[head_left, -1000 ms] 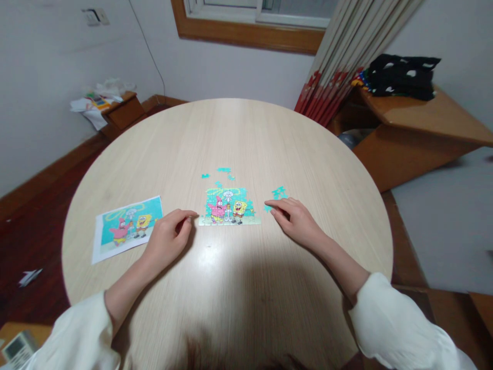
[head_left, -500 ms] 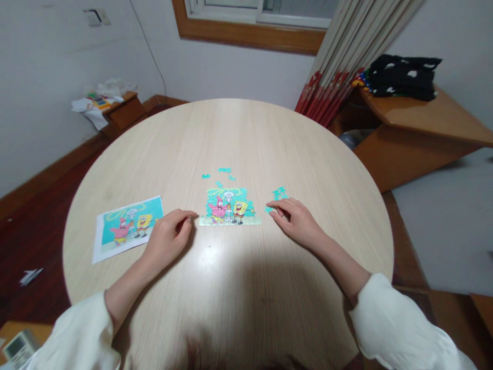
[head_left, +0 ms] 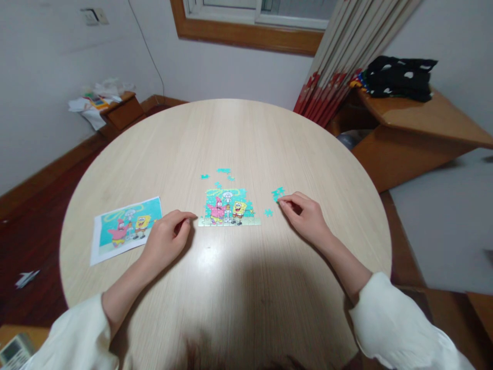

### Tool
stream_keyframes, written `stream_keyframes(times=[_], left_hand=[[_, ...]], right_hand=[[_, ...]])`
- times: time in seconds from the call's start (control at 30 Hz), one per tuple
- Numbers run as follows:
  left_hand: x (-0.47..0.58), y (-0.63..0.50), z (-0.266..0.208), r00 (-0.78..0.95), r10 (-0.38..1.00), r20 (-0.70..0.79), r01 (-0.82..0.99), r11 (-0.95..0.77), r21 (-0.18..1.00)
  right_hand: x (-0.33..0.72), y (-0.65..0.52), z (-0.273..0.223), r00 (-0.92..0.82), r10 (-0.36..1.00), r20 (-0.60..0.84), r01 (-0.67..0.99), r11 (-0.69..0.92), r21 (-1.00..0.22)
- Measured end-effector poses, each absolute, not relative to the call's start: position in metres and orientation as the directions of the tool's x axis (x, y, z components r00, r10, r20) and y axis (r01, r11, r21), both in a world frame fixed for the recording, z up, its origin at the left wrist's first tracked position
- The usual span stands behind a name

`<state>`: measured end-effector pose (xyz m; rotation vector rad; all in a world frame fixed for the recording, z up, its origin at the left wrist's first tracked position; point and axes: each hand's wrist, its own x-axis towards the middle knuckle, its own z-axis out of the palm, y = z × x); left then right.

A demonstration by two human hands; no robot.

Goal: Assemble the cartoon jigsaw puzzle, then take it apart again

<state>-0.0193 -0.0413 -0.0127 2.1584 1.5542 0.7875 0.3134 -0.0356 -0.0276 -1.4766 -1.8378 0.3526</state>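
Pieces (head_left: pixel 278 194) are best lifted by the edges; whether one is gripped by the right hand (head_left: pixel 306 214) cannot be told. The left hand (head_left: pixel 170 231), empty, is rested beside the puzzle (head_left: pixel 227 208).

- The left hand (head_left: pixel 168 231) is rested near the middle, its left index finger (head_left: pixel 188 215) extended inward and its left thumb (head_left: pixel 185 228) bent below, a gap left between.
- The left forearm (head_left: pixel 127 282) is angled forward and inward.
- The right hand (head_left: pixel 305 216) is turned inward; its right index finger (head_left: pixel 289 197) and right thumb (head_left: pixel 285 208) are held close at the tips.
- The right forearm (head_left: pixel 342 259) is slanted forward and leftward.
- Both wrists are bared.
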Motion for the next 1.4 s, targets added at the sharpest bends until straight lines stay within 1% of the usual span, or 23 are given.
stream_keyframes(times=[0.07, 0.2, 0.53, 0.67, 0.77, 0.83, 0.9, 1.07, 1.23, 1.4], left_hand=[[-0.019, -0.041, -0.012, 0.235, 0.946, 0.225, 0.743, -0.324, 0.586], [-0.020, -0.042, -0.011, 0.234, 0.946, 0.225, 0.742, -0.323, 0.588], [-0.019, -0.042, -0.011, 0.233, 0.947, 0.222, 0.733, -0.321, 0.600], [-0.018, -0.042, -0.011, 0.239, 0.946, 0.219, 0.730, -0.324, 0.602], [-0.018, -0.042, -0.010, 0.241, 0.946, 0.218, 0.729, -0.325, 0.603], [-0.018, -0.042, -0.010, 0.237, 0.947, 0.219, 0.730, -0.322, 0.602], [-0.018, -0.042, -0.011, 0.235, 0.946, 0.222, 0.730, -0.323, 0.603], [-0.019, -0.042, -0.012, 0.235, 0.942, 0.238, 0.726, -0.333, 0.601], [-0.019, -0.042, -0.012, 0.235, 0.941, 0.241, 0.725, -0.335, 0.601], [-0.019, -0.042, -0.010, 0.228, 0.942, 0.245, 0.728, -0.332, 0.599]], right_hand=[[0.319, -0.032, -0.030, -0.015, 0.913, 0.409, 0.751, 0.280, -0.598], [0.326, -0.029, -0.035, -0.010, 0.915, 0.403, 0.783, 0.258, -0.566], [0.326, -0.030, -0.038, -0.002, 0.909, 0.417, 0.786, 0.259, -0.562], [0.323, -0.029, -0.040, -0.082, 0.891, 0.447, 0.828, 0.310, -0.467], [0.321, -0.029, -0.043, -0.148, 0.902, 0.406, 0.865, 0.317, -0.389], [0.322, -0.029, -0.045, -0.172, 0.909, 0.379, 0.879, 0.315, -0.359], [0.323, -0.029, -0.046, -0.174, 0.906, 0.385, 0.878, 0.320, -0.355], [0.324, -0.027, -0.047, -0.151, 0.878, 0.455, 0.859, 0.344, -0.379], [0.325, -0.025, -0.049, -0.151, 0.883, 0.444, 0.877, 0.327, -0.352], [0.326, -0.026, -0.048, -0.118, 0.889, 0.442, 0.864, 0.311, -0.395]])
